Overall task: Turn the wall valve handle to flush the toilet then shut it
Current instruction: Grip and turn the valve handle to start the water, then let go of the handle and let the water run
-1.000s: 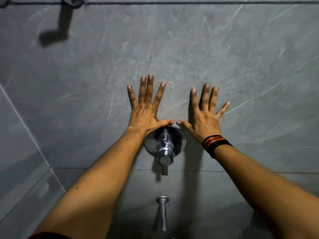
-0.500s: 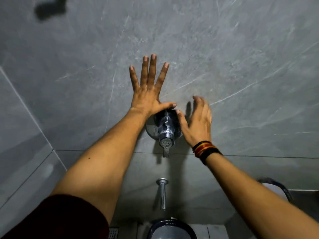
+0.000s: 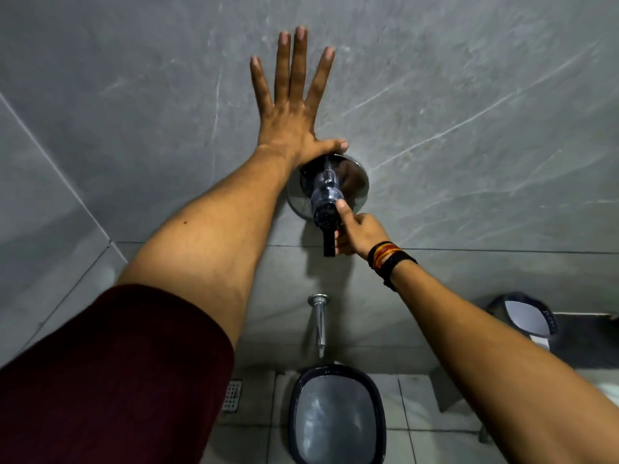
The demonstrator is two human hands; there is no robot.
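A chrome wall valve (image 3: pixel 326 192) sticks out of a round plate on the grey tiled wall, its dark lever handle (image 3: pixel 329 242) hanging straight down. My right hand (image 3: pixel 355 233) is closed around that handle from the right, thumb pointing up along the valve body. My left hand (image 3: pixel 292 105) lies flat on the wall just above the valve, fingers spread, its thumb touching the top rim of the plate. Below, a dark-rimmed squat toilet pan (image 3: pixel 336 416) is set into the floor.
A chrome spout (image 3: pixel 319 321) hangs from the wall under the valve, above the pan. A floor drain grate (image 3: pixel 232 395) sits left of the pan. A dark bucket (image 3: pixel 526 318) stands on a ledge at the right.
My right hand left the wall, dropped and closed on the valve's lever handle. My left hand stayed flat above the valve. The view tilted down, revealing the toilet pan and bucket.
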